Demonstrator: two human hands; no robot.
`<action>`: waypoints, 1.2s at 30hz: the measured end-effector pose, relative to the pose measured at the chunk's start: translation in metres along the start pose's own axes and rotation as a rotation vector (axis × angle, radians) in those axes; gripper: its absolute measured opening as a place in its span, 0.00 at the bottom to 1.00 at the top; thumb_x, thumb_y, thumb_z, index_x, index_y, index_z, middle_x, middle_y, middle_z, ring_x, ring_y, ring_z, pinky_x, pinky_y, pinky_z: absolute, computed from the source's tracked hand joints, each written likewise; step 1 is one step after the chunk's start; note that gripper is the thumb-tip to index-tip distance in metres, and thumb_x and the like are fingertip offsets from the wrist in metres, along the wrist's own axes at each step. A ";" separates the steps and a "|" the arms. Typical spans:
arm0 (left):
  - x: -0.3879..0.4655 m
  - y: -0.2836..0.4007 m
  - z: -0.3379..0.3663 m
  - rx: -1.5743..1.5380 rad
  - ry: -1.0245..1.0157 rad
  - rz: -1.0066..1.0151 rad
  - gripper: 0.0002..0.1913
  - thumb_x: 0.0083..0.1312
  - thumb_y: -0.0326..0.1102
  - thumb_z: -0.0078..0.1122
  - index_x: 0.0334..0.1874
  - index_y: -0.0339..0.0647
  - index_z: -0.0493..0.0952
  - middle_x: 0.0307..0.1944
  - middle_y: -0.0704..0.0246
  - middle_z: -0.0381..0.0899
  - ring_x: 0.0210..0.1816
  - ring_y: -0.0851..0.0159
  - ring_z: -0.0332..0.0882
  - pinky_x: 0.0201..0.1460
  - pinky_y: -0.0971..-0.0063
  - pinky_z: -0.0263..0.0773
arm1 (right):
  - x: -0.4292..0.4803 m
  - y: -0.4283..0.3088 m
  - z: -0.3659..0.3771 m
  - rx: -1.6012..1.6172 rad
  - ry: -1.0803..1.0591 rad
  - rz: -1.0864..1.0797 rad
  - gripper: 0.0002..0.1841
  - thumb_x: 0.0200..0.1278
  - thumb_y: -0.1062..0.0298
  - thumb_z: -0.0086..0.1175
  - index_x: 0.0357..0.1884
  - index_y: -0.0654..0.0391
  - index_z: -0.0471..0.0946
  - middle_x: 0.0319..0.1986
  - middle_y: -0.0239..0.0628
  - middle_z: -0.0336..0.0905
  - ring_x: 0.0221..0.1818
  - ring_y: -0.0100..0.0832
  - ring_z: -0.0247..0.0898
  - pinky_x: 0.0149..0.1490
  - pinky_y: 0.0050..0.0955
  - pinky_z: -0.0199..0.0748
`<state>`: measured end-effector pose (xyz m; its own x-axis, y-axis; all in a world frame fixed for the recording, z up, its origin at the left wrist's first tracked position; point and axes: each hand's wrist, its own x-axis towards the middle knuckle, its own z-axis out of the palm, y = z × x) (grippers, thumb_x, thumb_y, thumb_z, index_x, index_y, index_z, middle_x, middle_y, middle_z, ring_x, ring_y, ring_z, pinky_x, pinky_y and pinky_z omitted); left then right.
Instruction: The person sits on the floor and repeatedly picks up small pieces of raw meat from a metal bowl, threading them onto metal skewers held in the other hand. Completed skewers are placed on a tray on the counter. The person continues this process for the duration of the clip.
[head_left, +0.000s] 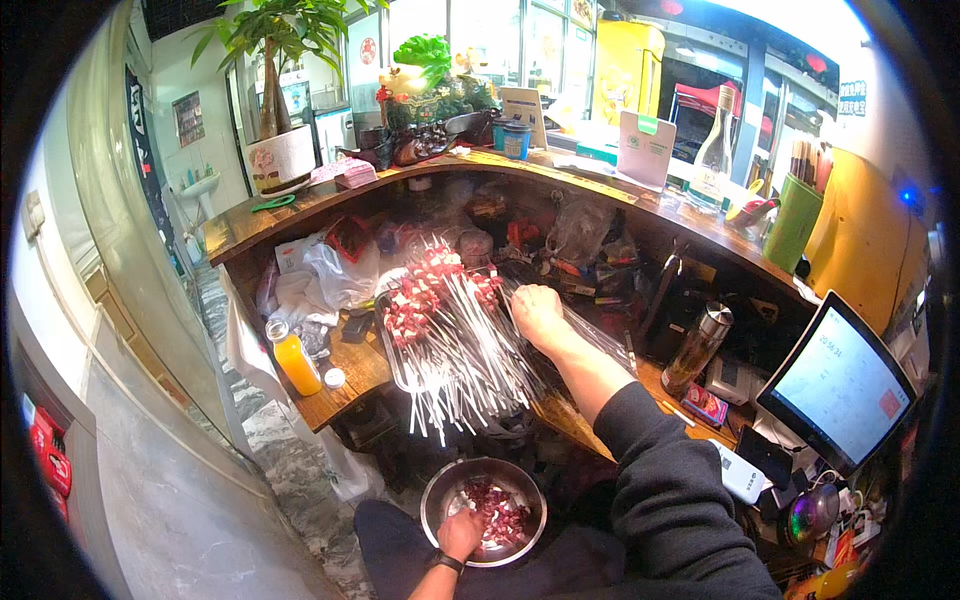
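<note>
A stainless steel bowl rests on my lap with small pieces of raw red and white meat in it. My left hand is inside the bowl, its fingers down among the pieces; their grip is hidden. A metal tray on the wooden desk bears a heap of skewered meat, the bare metal skewer ends fanning towards me. My right hand, fingers curled, is just right of the heap, by a long clear plastic wrapper. What its fingers hold cannot be made out.
An orange juice bottle and its white cap stand left of the tray. To the right are a flask, a monitor and a white device. A raised wooden counter curves around behind, with a potted plant.
</note>
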<state>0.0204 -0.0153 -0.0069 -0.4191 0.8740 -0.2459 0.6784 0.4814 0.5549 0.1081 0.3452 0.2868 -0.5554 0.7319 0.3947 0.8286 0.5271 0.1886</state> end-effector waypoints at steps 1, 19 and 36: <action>-0.001 0.001 0.000 0.006 -0.003 -0.006 0.18 0.69 0.51 0.56 0.46 0.44 0.84 0.43 0.48 0.87 0.48 0.39 0.85 0.53 0.45 0.79 | 0.001 0.000 -0.004 0.006 0.048 0.037 0.09 0.64 0.68 0.55 0.34 0.59 0.87 0.34 0.46 0.88 0.40 0.43 0.88 0.45 0.43 0.85; 0.007 -0.012 0.008 -0.121 0.133 0.041 0.14 0.71 0.44 0.55 0.44 0.43 0.85 0.39 0.46 0.86 0.45 0.38 0.85 0.50 0.45 0.79 | -0.080 0.086 -0.102 0.929 -0.162 0.550 0.10 0.63 0.64 0.66 0.34 0.62 0.83 0.22 0.37 0.85 0.24 0.27 0.80 0.33 0.32 0.77; 0.005 -0.012 -0.006 -0.125 0.131 0.088 0.13 0.70 0.44 0.59 0.49 0.46 0.85 0.40 0.48 0.87 0.45 0.39 0.86 0.51 0.46 0.80 | -0.105 0.026 -0.075 1.841 -0.212 0.533 0.06 0.78 0.63 0.54 0.42 0.54 0.74 0.27 0.25 0.76 0.20 0.13 0.62 0.24 0.14 0.57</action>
<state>0.0065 -0.0176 -0.0102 -0.4422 0.8923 -0.0908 0.6388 0.3844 0.6664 0.1931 0.2495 0.3178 -0.4241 0.9046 -0.0429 -0.1138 -0.1002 -0.9884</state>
